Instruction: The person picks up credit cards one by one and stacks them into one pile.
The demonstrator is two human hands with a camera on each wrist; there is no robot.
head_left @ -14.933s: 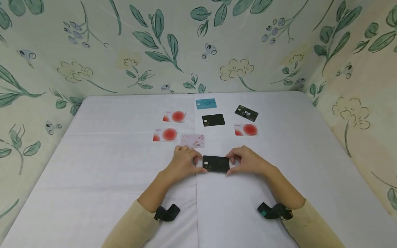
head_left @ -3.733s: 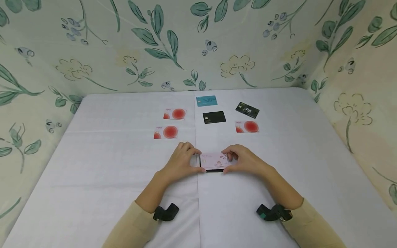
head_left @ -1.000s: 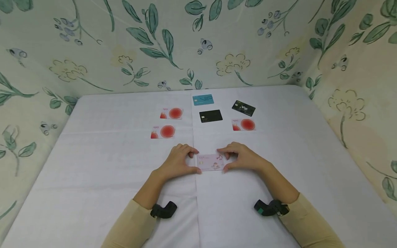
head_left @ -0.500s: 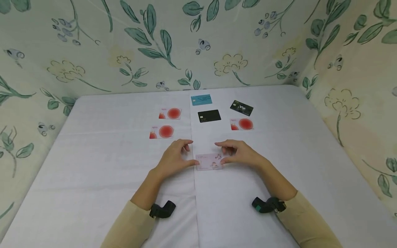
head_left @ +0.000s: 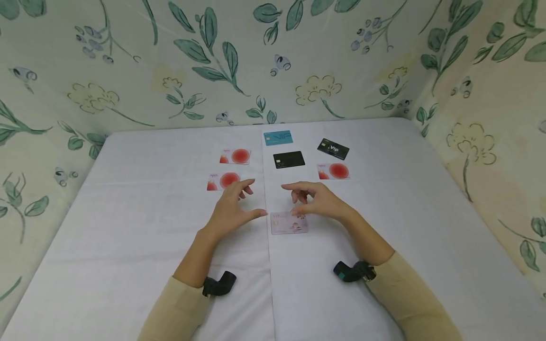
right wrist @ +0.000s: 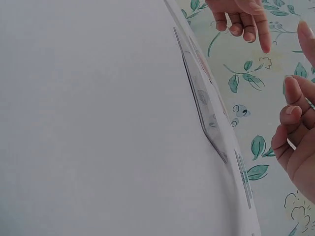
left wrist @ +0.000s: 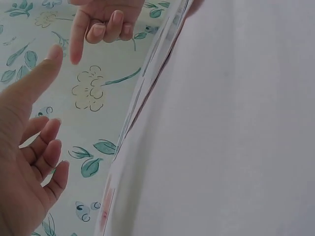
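Note:
A pink VIP card (head_left: 281,227) lies flat near the middle of the white table. In the right wrist view the same pink card (right wrist: 204,105) shows edge-on with a dark line under its edge. My left hand (head_left: 228,208) is raised to the left of it, thumb and fingers spread, holding nothing. Above the card's upper right corner hovers my right hand (head_left: 319,201), index finger pointing left, its other fingers loosely bent and nothing between them. Behind my left fingers a red-circle card (head_left: 222,182) is partly covered.
Farther back on the white tablecloth (head_left: 149,213) lie two more red-circle cards, one left (head_left: 235,156) and one right (head_left: 333,171). A black card (head_left: 289,160), a blue VIP card (head_left: 278,138) and a tilted dark Vip card (head_left: 333,149) are near them. Patterned fabric (head_left: 247,109) surrounds the table.
The pink card was laid on the black card that both hands held earlier, then lined up over it; the black one is now hidden. Both hands have let go and lifted away.

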